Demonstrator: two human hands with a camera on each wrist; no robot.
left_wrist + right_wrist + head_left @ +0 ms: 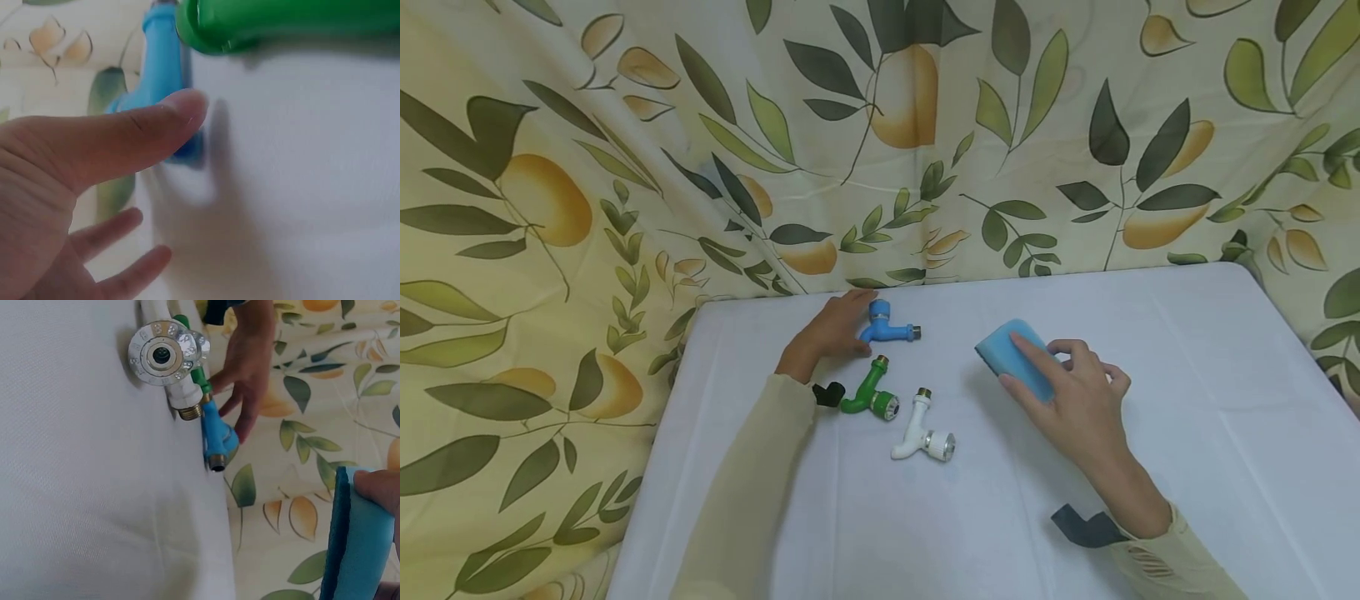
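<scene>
White-covered table point(1217, 450), faint creases, far right corner rounded. Green tap point(867, 392) lies on it, nearer the left edge than the right, brass thread toward the far edge, spout toward the left edge, silver-faced knob angled to the right edge. White tap point(916, 431) just beside, farther from the far edge, a bit closer to the right edge; same lay, brass thread toward the far edge, white knob with silver face toward the right edge. Patterned fabric point(970, 242) behind the far edge and along the left and right edges: cream-yellow, green leaves, orange-yellow fruit, some folds, vertical crease past mid far edge.
</scene>
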